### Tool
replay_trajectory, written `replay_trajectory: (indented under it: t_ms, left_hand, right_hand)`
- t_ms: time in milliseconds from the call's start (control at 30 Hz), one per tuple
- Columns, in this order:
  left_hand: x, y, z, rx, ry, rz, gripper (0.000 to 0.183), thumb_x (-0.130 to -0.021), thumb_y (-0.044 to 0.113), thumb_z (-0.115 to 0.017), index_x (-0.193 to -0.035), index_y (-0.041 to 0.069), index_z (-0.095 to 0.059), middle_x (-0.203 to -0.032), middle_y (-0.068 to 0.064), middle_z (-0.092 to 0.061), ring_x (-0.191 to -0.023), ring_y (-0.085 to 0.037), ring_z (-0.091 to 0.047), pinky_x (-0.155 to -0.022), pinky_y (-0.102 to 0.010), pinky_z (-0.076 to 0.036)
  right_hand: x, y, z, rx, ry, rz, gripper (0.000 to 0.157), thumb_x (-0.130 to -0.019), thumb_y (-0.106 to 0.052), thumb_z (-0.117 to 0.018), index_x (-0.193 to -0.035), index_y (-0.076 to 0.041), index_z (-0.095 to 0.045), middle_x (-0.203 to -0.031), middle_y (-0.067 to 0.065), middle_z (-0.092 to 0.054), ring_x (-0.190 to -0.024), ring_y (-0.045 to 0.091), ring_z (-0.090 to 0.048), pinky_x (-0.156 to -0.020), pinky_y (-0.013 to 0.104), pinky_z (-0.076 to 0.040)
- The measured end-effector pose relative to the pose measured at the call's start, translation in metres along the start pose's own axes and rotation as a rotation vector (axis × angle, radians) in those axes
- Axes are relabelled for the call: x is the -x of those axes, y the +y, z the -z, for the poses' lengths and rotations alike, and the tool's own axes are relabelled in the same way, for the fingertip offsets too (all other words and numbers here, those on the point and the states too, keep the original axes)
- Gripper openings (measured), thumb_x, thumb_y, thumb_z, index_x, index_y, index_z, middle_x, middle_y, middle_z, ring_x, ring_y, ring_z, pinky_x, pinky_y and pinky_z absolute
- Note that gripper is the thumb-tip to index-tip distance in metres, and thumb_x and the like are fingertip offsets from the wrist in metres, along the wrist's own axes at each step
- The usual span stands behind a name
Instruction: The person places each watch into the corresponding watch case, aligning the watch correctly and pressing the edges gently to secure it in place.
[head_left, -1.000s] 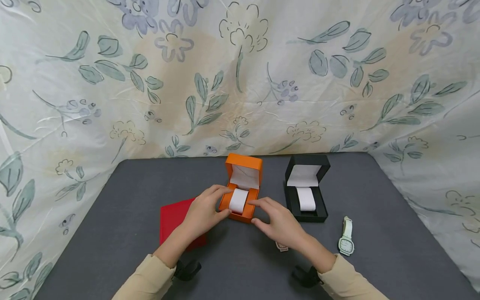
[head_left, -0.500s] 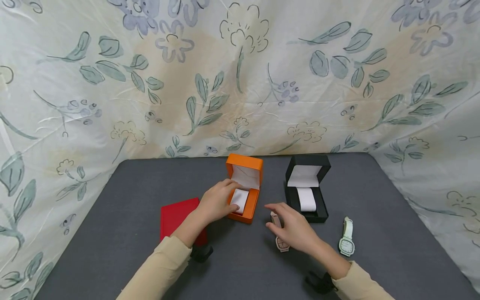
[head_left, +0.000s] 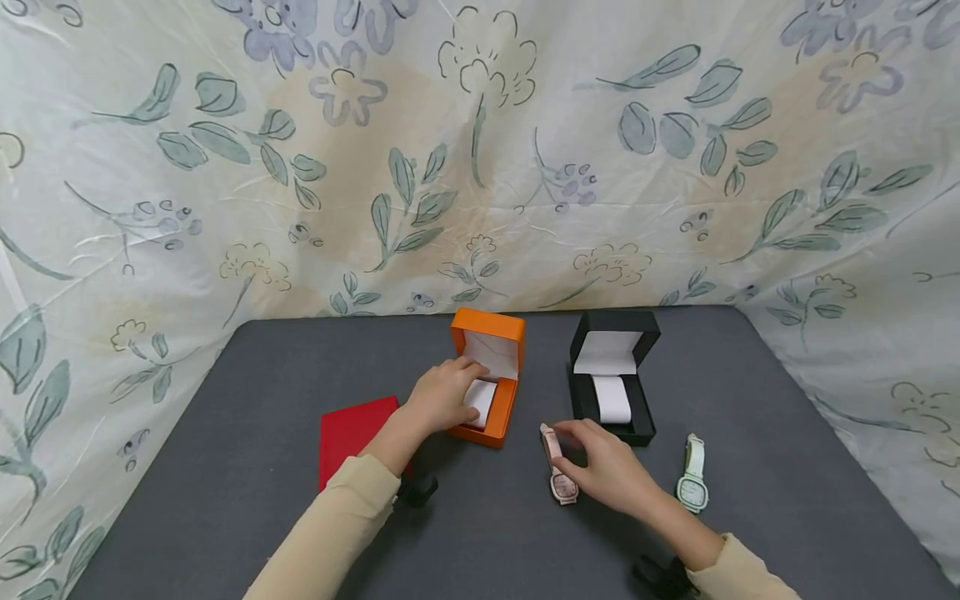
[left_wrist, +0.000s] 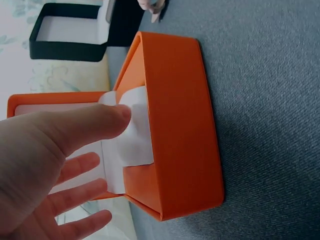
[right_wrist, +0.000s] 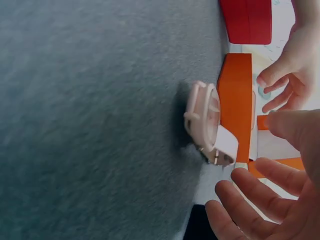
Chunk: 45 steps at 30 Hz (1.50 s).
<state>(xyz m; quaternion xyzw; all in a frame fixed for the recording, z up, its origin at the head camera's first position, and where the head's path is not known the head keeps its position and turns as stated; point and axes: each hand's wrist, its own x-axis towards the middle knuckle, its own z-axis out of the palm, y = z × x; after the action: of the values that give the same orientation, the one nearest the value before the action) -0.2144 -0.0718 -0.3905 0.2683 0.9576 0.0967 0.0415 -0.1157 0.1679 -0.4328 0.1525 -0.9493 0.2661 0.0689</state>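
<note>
My left hand [head_left: 442, 396] is at an opened orange watch box [left_wrist: 182, 130], its thumb over the white cushion [left_wrist: 137, 135] and its fingers spread on the lid side, not wrapped round the cushion. My right hand [head_left: 606, 467] hovers just right of a pink watch [head_left: 562, 487], with thumb and fingertips close to its strap and nothing in the grasp. In the right wrist view the watch [right_wrist: 205, 117] lies on its side on the dark cloth, and the fingers [right_wrist: 265, 192] are loosely extended and apart from it.
An opened black watch box [head_left: 643, 421] with a white cushion stands at the right of the orange one. A pale green watch [head_left: 692, 492] lies further right. Left of the orange box is a red box [head_left: 351, 432], partly hidden by my left arm. Behind hangs a floral cloth [head_left: 480, 158].
My left hand has shifted right and further over the orange box's cushion. The right hand has left the orange box and moved right, to the pink watch, uncovering it.
</note>
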Motion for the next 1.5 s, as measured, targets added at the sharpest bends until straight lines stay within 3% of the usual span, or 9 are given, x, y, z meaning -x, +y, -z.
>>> replay_trajectory:
  t_ms: [267,533,900,1500]
  left_hand:
    - [-0.005,-0.004,-0.002,-0.051,-0.051,-0.014,0.061,-0.072,0.032,-0.077,-0.127,0.017,-0.055,-0.129,-0.004,-0.052,-0.109,-0.025,-0.051,-0.092,-0.043,-0.042]
    - [-0.007,-0.007,-0.004,-0.053,-0.086,-0.046,0.062,-0.071,0.034,-0.078,-0.126,0.016,-0.055,-0.127,-0.004,-0.054,-0.107,-0.024,-0.05,-0.091,-0.042,-0.042]
    - [-0.009,-0.006,-0.006,-0.042,-0.109,-0.038,0.063,-0.071,0.034,-0.077,-0.128,0.017,-0.055,-0.13,-0.003,-0.053,-0.106,-0.024,-0.047,-0.092,-0.042,-0.041]
    - [-0.009,-0.007,-0.007,-0.075,-0.099,-0.068,0.062,-0.071,0.036,-0.077,-0.127,0.016,-0.055,-0.128,-0.003,-0.053,-0.107,-0.024,-0.047,-0.094,-0.042,-0.039]
  right_hand:
    - [0.007,0.006,0.003,0.007,-0.033,-0.033,0.036,-0.075,-0.021,-0.075,-0.108,-0.01,-0.063,-0.092,-0.002,-0.061,-0.079,0.011,-0.059,-0.067,0.026,-0.049]
    - [0.009,0.01,0.003,0.001,-0.092,-0.063,0.028,-0.075,-0.022,-0.074,-0.099,-0.011,-0.063,-0.078,-0.007,-0.056,-0.069,0.006,-0.055,-0.06,0.023,-0.045]
    - [0.013,0.008,-0.001,0.0,-0.163,-0.12,0.018,-0.073,-0.021,-0.074,-0.086,-0.016,-0.062,-0.067,-0.009,-0.05,-0.058,0.002,-0.044,-0.051,0.021,-0.036]
    - [0.014,0.007,-0.003,-0.127,-0.188,-0.059,0.016,-0.074,-0.013,-0.07,-0.079,-0.014,-0.055,-0.063,-0.011,-0.049,-0.051,-0.003,-0.039,-0.047,0.018,-0.033]
